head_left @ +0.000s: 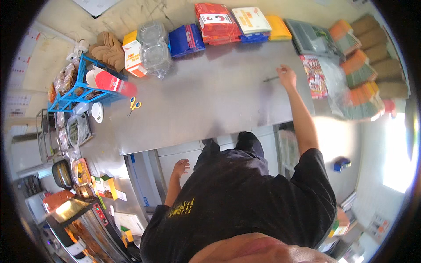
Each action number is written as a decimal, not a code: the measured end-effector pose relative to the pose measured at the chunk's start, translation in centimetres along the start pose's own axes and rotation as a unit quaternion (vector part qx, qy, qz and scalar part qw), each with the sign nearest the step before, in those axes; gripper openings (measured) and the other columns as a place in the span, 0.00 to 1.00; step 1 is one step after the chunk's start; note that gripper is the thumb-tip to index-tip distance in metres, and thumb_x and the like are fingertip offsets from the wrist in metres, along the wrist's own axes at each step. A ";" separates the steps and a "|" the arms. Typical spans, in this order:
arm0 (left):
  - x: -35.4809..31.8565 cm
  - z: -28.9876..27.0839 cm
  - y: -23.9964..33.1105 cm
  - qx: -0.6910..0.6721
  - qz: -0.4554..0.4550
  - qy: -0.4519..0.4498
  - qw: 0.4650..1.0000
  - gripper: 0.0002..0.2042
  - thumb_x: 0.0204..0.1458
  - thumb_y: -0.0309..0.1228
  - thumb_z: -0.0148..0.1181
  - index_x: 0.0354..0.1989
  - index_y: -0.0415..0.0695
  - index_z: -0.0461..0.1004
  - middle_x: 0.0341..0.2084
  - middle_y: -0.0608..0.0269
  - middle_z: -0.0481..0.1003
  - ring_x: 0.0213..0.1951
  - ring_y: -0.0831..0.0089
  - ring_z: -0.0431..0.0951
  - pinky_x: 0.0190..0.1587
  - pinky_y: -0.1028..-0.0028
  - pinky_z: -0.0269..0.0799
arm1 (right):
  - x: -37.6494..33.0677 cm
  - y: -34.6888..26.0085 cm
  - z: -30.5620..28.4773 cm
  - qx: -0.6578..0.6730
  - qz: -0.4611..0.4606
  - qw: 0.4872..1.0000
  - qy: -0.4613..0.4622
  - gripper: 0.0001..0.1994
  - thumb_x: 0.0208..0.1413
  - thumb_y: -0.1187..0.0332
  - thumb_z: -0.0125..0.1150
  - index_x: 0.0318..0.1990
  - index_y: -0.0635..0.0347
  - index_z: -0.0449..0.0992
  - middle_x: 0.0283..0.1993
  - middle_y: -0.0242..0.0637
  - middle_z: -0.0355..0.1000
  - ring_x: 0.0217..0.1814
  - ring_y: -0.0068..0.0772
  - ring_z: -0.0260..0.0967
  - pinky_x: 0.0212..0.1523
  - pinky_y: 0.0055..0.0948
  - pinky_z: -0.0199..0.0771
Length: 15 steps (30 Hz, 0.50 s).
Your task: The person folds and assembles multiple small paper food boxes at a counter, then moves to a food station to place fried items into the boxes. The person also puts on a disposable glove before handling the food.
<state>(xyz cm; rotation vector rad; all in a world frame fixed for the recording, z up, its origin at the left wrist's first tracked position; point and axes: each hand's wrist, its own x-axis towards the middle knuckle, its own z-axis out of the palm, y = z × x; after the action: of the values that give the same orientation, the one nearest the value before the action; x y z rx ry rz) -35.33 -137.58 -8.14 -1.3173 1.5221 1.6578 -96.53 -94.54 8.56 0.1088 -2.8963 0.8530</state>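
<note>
Stretched out over the steel counter [210,101], my right hand [287,76] has its fingers closed at one end of a thin dark pen-like stick [270,79]. The stick lies low, close to the counter top and pointing left. My left hand [181,167] hangs at my side, off the counter's near edge, with loosely curled fingers apart and nothing in them. Scissors [134,104] with yellow and blue handles rest on the counter's left part. To the right of my right hand lies a printed colourful sheet [314,74].
Flat red packaging [215,24], blue packs [186,40] and clear plastic containers [154,48] line the wall. At left stands a blue basket [79,90] with a red carton [115,82]. Stacked cartons [362,65] fill the right end. A heated display [87,228] is at lower left.
</note>
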 end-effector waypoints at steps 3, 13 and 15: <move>-1.5 4.8 2.0 -0.075 0.007 0.036 0.997 0.17 0.64 0.45 0.56 0.55 0.51 0.76 0.43 0.63 0.79 0.40 0.69 0.80 0.37 0.61 0.77 | 14.1 2.7 2.7 -0.169 -0.134 0.975 0.051 0.25 0.58 0.47 0.61 0.55 0.53 0.81 0.52 0.45 0.81 0.53 0.52 0.79 0.56 0.46 0.77; -14.2 33.5 -1.9 -0.307 -0.125 0.204 0.921 0.22 0.64 0.52 0.57 0.62 0.56 0.73 0.51 0.62 0.78 0.44 0.64 0.81 0.41 0.55 0.82 | 31.7 2.4 7.5 -0.150 -0.095 0.981 -0.076 0.44 0.43 0.29 0.71 0.47 0.69 0.82 0.46 0.55 0.80 0.49 0.59 0.78 0.51 0.51 0.77; -15.0 37.2 -2.2 -0.336 -0.147 0.231 0.901 0.23 0.64 0.53 0.57 0.63 0.57 0.73 0.54 0.61 0.77 0.47 0.62 0.82 0.44 0.53 0.82 | 33.2 4.1 7.8 -0.121 -0.058 0.987 -0.089 0.40 0.46 0.36 0.73 0.50 0.70 0.80 0.47 0.56 0.79 0.49 0.58 0.77 0.52 0.49 0.76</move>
<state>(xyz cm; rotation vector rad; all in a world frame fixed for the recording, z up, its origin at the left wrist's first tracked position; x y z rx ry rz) -38.75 -98.45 0.30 -2.3122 0.8936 1.8159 -130.55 -96.51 4.38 0.3426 -3.0947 0.4892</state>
